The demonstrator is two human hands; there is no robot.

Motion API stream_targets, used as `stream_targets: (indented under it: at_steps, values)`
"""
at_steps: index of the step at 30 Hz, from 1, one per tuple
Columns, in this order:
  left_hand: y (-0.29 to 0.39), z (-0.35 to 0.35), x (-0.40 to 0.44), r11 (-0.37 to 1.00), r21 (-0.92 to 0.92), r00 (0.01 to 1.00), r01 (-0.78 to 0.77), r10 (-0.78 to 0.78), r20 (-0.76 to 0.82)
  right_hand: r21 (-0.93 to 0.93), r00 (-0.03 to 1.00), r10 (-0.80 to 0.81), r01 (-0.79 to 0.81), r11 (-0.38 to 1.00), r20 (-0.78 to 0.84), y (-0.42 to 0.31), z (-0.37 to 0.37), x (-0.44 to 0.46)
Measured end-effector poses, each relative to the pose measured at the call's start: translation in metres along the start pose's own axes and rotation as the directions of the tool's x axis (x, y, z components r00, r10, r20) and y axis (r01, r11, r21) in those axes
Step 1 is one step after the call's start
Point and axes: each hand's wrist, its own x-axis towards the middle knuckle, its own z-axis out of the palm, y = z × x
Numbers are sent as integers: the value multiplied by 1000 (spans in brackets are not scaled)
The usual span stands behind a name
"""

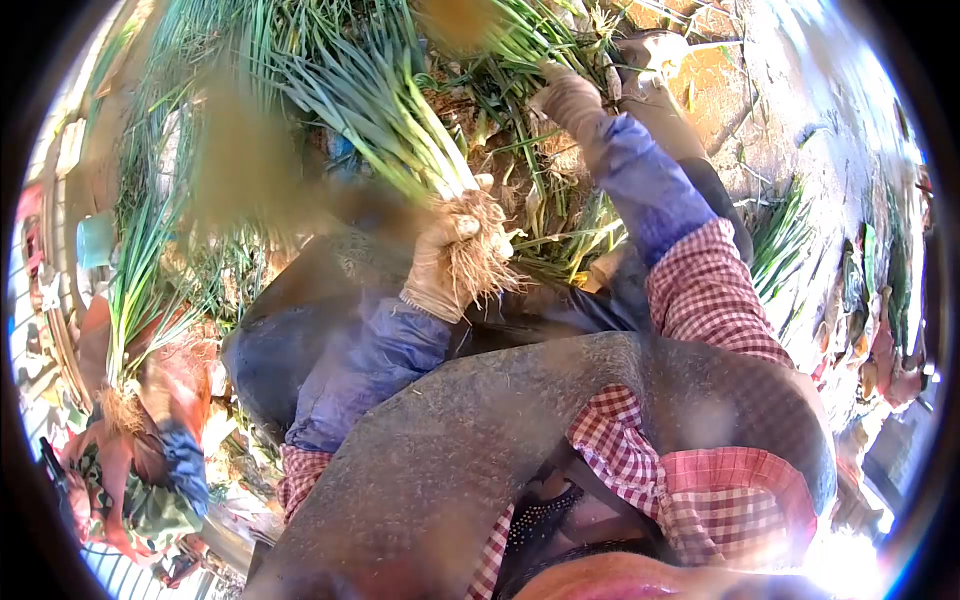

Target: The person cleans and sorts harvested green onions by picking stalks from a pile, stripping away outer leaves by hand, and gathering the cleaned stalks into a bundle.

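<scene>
My left hand [437, 262], in a pale dirty glove, is closed around the root end of a bunch of green onions [432, 140]. Tangled brown roots [480, 245] hang from the fist, and the long leaves point up and to the left. My right hand [572, 102], gloved too, stretches forward to other green onions [540, 42] lying on the ground. Its fingers look curled at their stalks, though the fingertips are partly hidden. Loose leaves and trimmings lie between my two hands.
A large heap of green onions [200, 50] spreads across the upper left. At the left, a co-worker in camouflage clothing [155, 510] is beside another rooted bunch [130, 290]. More green onions [785, 235] lie at the right. Brown lens smears blur parts of the view.
</scene>
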Motion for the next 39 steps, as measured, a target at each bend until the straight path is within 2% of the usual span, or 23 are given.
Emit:
stream_targets:
  at_steps: [1,2,4,8,10,11,15,17,18,19,20,22,23,24,26,28,30,31,33,36,38,39]
  values:
    - [-2,-4,1,1000,28,1000,-1,2,-28,36,995,93,-93,995,25,13,5,10]
    - [-3,-1,2,1000,8,1000,21,-20,-24,158,977,188,-202,966,102,19,17,18]
    - [-4,0,3,1000,6,1000,22,-22,-16,351,919,307,-380,856,247,30,41,28]
    - [-2,0,4,1000,22,1000,8,-8,-10,470,860,357,-500,727,364,39,43,22]
    - [-3,-4,5,1000,3,999,10,-10,-34,484,800,458,-600,637,389,46,29,15]
    - [-3,-5,5,1000,-5,999,12,-12,-34,442,762,549,-647,622,344,77,58,32]
    - [-1,3,5,995,79,996,-69,73,-57,653,679,733,-567,502,27,132,37,-6]
    - [3,9,5,994,97,995,-51,59,-77,442,620,748,-616,652,-238,137,26,-29]
    - [2,3,6,986,160,981,-52,81,-178,665,627,767,-518,538,-133,137,36,-25]
    - [3,3,7,986,159,981,-54,82,-177,838,649,760,-399,371,-27,135,55,-16]
    - [4,4,9,986,154,988,-58,78,-129,932,735,678,-252,260,10,118,55,-20]
    - [7,15,6,994,84,998,-65,67,-19,1000,926,378,-13,3,10,78,57,-27]
    - [7,16,6,994,86,998,-65,67,-19,992,974,225,40,-117,-13,61,58,-29]
    - [7,15,7,994,84,997,-69,72,-32,974,994,105,66,-218,-44,43,59,-30]
    - [7,13,8,991,84,992,-100,106,-63,926,995,1,94,-366,-101,12,58,-32]
    - [4,2,12,991,76,987,-114,122,-106,762,991,100,-4,-647,90,-31,21,-59]
    - [1,11,9,995,22,985,-102,104,-136,754,975,223,152,-639,-8,-49,26,-55]
    - [-3,-2,14,991,78,981,-104,115,-154,745,958,282,229,-627,-57,-57,29,-52]
    - [1,13,6,1000,11,993,-19,20,-115,660,999,36,9,-751,27,-67,14,-74]
    - [6,22,9,999,-50,996,-6,1,-87,627,989,143,135,-767,-37,-78,28,-66]
    - [2,8,15,999,-33,992,-7,3,-130,663,994,106,87,-743,-11,-72,32,-63]
    - [1,0,17,1000,-10,985,-7,5,-174,727,996,85,58,-684,1,-68,35,-63]
